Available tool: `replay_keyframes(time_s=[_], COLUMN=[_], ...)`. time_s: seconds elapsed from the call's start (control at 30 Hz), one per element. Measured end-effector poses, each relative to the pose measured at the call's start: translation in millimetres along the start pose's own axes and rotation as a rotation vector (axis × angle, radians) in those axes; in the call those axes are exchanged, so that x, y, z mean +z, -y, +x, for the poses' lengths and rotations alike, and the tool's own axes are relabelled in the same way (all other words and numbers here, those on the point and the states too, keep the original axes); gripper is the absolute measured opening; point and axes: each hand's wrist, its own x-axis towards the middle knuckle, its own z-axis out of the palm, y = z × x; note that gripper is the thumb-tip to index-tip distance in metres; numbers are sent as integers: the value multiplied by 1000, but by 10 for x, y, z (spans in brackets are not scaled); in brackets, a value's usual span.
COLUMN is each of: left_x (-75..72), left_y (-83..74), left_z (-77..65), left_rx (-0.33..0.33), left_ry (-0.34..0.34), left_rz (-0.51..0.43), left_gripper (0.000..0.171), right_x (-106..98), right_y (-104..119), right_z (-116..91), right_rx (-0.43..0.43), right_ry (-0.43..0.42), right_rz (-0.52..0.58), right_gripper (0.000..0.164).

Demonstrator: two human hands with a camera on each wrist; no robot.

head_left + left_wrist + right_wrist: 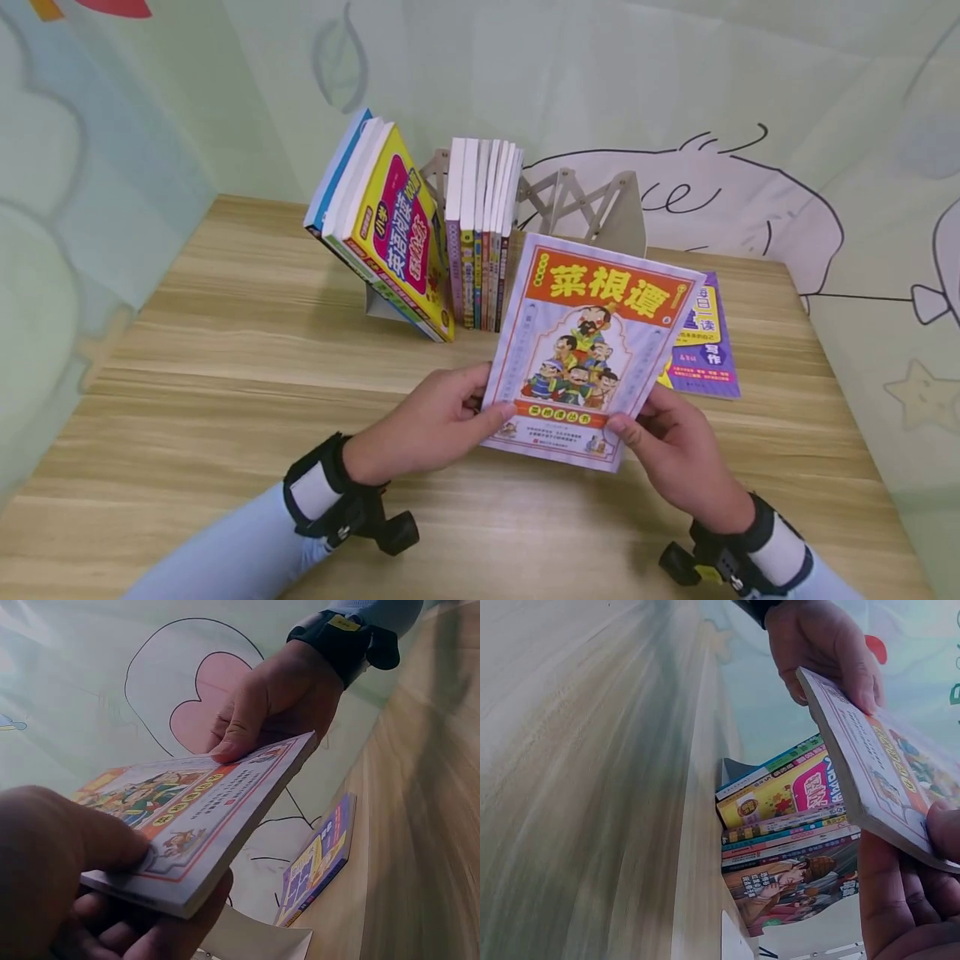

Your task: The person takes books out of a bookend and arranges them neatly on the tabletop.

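Observation:
Both hands hold a thin paperback book [573, 358] with an orange title band and cartoon figures on its cover, raised over the table and tilted. My left hand [427, 421] grips its lower left edge, thumb on the cover and fingers underneath. At the lower right edge, my right hand [686, 450] pinches it the same way. The left wrist view shows the book's lower edge [247, 832] between the two hands. Behind it, a metal folding bookend [585, 200] holds upright thin books [480, 225], with thicker books [390, 225] leaning at its left.
A purple and yellow book [705, 367] lies on the wooden table [247, 350] at the right, partly covered by the held book. A printed cloth wall [450, 67] stands behind the table.

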Motion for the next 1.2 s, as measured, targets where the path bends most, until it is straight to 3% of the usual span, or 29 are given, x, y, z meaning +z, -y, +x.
replay_keyframes(time_s=[0.13,0.4,0.53,0.7,1.03,1.2], left_x=[5,70,104,81,71,68], left_y=[1,-7,-7,5,12,17], left_z=[1,1,-2,-19,-8,-15], left_rx=[4,-37,-42,17,49,21], left_ry=[-16,45,52,-35,-56,-56], left_rz=[33,27,112,244,284,303], left_gripper=[41,38,30,13,12,13], right_x=[-28,-109,-162,-372,-793,-993], right_y=[15,23,-43,-136,-321,-417], right_z=[18,19,-5,20,57,86], right_rx=[65,159,144,97,74,75], right_ry=[-16,-92,-141,-220,-361,-432], right_rz=[30,78,82,213,501,496], right_gripper=[34,32,28,29,44,48])
